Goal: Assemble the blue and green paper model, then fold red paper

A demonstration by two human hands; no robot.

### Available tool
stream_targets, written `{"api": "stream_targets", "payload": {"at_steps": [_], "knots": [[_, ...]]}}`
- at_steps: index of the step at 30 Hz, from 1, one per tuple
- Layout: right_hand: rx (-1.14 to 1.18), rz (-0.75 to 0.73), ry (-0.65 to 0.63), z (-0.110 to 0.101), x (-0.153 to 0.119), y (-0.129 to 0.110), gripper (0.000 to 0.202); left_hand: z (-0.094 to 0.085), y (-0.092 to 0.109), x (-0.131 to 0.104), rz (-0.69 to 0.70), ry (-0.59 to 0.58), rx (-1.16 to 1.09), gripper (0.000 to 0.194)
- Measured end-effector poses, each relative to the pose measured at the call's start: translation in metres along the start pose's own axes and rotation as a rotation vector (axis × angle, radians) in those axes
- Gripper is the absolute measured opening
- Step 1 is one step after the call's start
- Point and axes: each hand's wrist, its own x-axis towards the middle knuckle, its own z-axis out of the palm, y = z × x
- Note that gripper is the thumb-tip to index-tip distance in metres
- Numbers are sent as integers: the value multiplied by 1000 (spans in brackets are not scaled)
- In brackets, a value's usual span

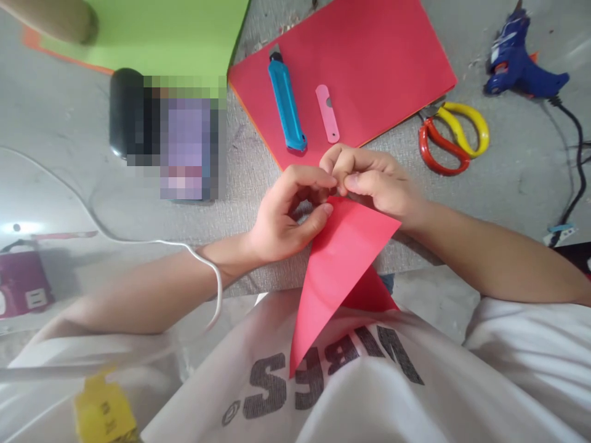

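Observation:
A sheet of red paper (344, 252), folded so that one layer lies over another, hangs between my hands and slants down in front of my shirt. My left hand (293, 212) pinches it near its top corner, with the thumb lying on the paper's edge. Just to the right, my right hand (381, 184) is closed, thumb against curled fingers, right above that same corner. Its fingertips meet those of the left hand. Whatever sits between the right fingertips is too small or hidden to make out.
Beyond my hands, a blue box cutter (287, 101) and a small pink folding knife (327, 115) rest on stacked red sheets (378, 55). Scissors (452, 138) and a blue glue gun (521, 61) lie right. Green paper (184, 37) and a black object (124, 114) are left; a white cable (138, 240) crosses my left forearm.

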Motion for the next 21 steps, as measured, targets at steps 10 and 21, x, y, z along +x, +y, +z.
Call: {"api": "stream_targets", "payload": {"at_steps": [10,21], "knots": [[-50,128,15,2,-3,-19,28,-12,5,10,225,-202,196,41],[-145,296,-80,-4,-5,-22,46,-29,5,25,240,-513,289,47]]}}
